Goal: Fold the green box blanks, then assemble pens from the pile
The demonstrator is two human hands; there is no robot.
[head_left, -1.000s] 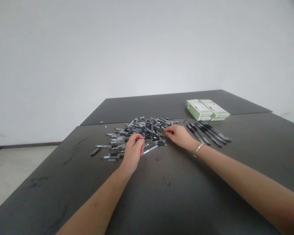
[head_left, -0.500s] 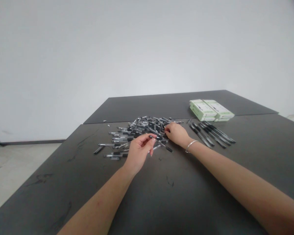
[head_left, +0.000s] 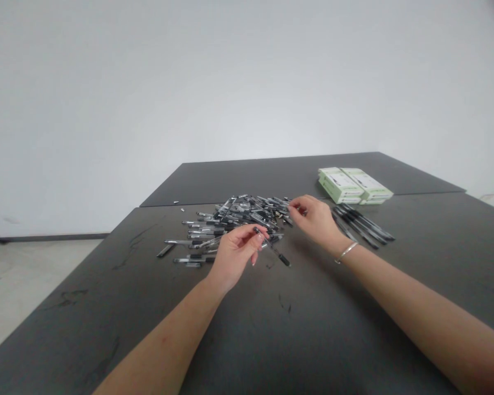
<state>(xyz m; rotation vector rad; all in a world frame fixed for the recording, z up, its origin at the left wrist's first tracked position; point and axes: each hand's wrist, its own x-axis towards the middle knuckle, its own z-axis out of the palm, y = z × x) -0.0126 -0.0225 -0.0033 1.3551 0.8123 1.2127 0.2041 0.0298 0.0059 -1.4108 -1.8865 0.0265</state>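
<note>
In front of the pile, my left hand [head_left: 239,249] pinches a clear pen [head_left: 276,252] near one end; its black grip end slants down to the right over the table. My right hand [head_left: 316,220] is raised at the right side of the pile with thumb and fingers curled together. What lies between those fingertips, if anything, is too small to make out. A loose heap of pens and pen parts [head_left: 247,213] spreads behind and to the left of my left hand. Right of my right hand lies a row of pens with black grips [head_left: 364,226], side by side and partly hidden by the hand.
Two stacks of green and white boxes [head_left: 354,186] stand at the back right of the dark table [head_left: 247,340]. Two small pale bits [head_left: 183,209] lie left of the heap. A seam crosses the table behind the pens, and a white wall [head_left: 247,77] rises beyond.
My right hand has moved right and up, away from the pile's front right edge. The pen in my left hand now tilts more steeply downward; that hand has stayed almost in place.
</note>
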